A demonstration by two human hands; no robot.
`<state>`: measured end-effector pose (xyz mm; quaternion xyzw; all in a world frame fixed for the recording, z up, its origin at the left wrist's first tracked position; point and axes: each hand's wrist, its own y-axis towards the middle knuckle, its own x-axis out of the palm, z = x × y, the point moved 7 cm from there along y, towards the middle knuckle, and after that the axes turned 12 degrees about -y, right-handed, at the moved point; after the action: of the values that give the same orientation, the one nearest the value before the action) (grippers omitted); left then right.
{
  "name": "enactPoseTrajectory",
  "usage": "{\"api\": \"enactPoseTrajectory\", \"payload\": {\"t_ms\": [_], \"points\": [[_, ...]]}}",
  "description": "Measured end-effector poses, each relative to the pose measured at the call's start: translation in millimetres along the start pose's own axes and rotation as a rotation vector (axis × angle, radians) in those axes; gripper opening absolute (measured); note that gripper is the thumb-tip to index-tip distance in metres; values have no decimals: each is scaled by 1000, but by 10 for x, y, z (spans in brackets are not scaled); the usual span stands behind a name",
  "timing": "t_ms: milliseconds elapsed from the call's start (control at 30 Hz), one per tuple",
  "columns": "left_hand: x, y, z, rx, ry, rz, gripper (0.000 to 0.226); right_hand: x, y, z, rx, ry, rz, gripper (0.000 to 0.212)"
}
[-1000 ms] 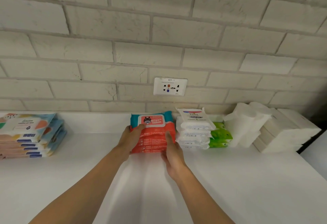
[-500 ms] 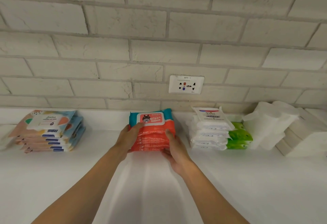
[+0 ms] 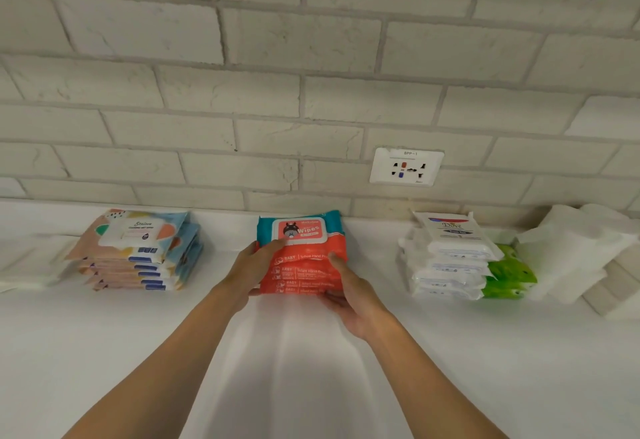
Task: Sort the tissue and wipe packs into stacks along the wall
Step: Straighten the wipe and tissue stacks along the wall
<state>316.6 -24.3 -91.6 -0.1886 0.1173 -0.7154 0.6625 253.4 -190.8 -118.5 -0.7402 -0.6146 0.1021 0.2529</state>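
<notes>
Red wipe-pack stack (image 3: 304, 276), 4 high: left hand (image 3: 249, 272) & right hand (image 3: 356, 300) fingers (image 3: 273, 244) curl round it.

Two forearms in view, both bare from btm edge up to wrists; elbows & upper arms cut off by the frame. Forearms lean, tapering twd wrists. Left hand (image 3: 254, 270) & right hand (image 3: 355, 300) bare as well, w/ slim fingers (image 3: 265, 253). Right hand shows knuckle line & thumb clearly. Nails too blurred to tell any detail.
</notes>
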Motion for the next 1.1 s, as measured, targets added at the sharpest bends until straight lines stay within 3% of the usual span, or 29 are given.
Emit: {"api": "enactPoseTrajectory", "payload": {"t_ms": [733,1100], "points": [[-670,153,51,15,16,18,57,654,69,104,47,-63,5,24],[-748,185,52,22,12,9,49,752,71,110,51,-94,21,27]]}}
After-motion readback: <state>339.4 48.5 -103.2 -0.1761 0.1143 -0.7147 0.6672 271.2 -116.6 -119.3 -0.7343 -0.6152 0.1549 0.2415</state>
